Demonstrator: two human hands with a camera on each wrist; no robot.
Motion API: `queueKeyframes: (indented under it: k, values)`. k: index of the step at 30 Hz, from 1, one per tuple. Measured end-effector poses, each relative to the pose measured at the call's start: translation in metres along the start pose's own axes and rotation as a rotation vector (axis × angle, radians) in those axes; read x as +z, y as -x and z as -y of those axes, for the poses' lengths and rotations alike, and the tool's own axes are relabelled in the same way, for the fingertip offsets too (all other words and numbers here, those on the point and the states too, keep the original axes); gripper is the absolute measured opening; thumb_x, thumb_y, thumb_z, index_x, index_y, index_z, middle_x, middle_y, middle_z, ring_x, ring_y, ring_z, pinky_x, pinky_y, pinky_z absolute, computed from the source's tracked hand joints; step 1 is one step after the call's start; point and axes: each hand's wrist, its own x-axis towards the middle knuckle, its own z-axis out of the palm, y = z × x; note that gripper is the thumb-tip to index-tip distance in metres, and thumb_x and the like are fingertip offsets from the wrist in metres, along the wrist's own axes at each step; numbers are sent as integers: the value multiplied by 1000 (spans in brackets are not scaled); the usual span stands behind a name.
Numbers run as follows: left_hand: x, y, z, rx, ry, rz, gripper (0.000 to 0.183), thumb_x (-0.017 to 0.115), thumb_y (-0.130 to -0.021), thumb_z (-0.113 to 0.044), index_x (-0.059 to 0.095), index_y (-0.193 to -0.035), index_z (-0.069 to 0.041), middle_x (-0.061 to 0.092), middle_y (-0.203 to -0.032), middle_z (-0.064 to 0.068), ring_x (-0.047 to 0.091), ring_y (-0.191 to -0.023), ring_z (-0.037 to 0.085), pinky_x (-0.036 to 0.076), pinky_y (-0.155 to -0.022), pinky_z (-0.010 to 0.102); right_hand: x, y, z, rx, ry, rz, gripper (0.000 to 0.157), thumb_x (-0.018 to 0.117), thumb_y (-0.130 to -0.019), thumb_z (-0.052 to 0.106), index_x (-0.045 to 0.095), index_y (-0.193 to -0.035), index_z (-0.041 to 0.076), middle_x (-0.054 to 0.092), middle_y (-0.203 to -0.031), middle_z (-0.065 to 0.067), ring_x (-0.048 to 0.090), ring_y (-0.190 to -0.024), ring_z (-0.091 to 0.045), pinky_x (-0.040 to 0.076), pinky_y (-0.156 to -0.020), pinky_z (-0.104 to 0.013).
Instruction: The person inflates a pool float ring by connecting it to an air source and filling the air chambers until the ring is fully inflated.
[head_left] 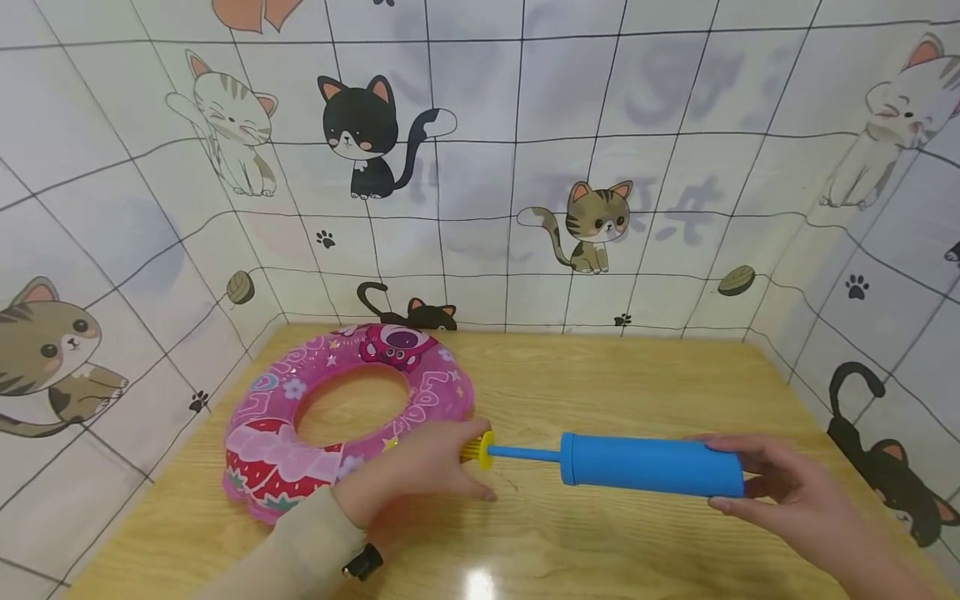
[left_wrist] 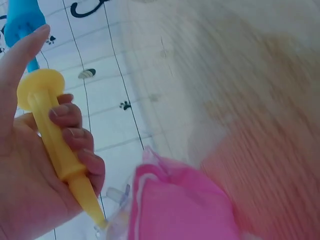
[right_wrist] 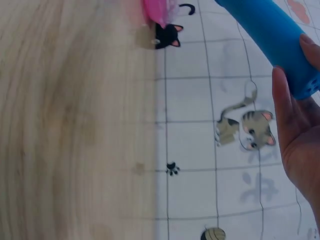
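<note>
A blue hand air pump [head_left: 648, 464] is held level above the table, its thin blue rod drawn out towards the left. My right hand [head_left: 798, 492] grips the far right end of the barrel between thumb and fingers. My left hand [head_left: 420, 471] has its fingers curled round the pump's yellow end piece [left_wrist: 55, 135], the thumb stretched along the rod side. This piece tapers to a tip beside clear plastic at the pink ring. Whether the tip sits inside a valve, I cannot tell. The pink inflatable swim ring [head_left: 442, 375], puffed out and printed with strawberries, lies under and behind my left hand.
The wooden tabletop [head_left: 600, 383] stretches below both hands. Behind and at both sides hangs a white gridded cloth [head_left: 480, 175] with printed cats. A black device [head_left: 363, 563] is strapped at my left wrist.
</note>
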Motion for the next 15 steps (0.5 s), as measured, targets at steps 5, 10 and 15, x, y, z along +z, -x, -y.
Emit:
queueKeyframes:
  k: [5, 10, 15]
  values:
    - [4, -3, -9, -6, -41, 6, 72, 82, -67, -57, 56, -122, -18, 61, -95, -9, 59, -85, 13, 51, -75, 34, 29, -8, 1, -14, -59, 1, 54, 77, -79, -4, 58, -128, 4, 57, -125, 16, 64, -95, -9, 57, -67, -31]
    - [9, -5, -16, 40, -56, 5, 58, 82, -66, -56, 50, -101, -23, 51, -72, -8, 48, -64, 10, 42, -54, 27, 51, -13, 3, -19, -136, 15, 53, 78, -78, -2, 59, -127, 5, 59, -120, 14, 65, -90, -13, 57, -64, -32]
    - [11, -5, -20, 47, -45, 1, 56, 83, -68, -53, 50, -101, -23, 53, -74, -8, 48, -64, 9, 42, -55, 26, 64, -17, 10, -13, -171, 33, 51, 79, -78, 1, 60, -125, 6, 61, -117, 10, 64, -84, -17, 56, -63, -33]
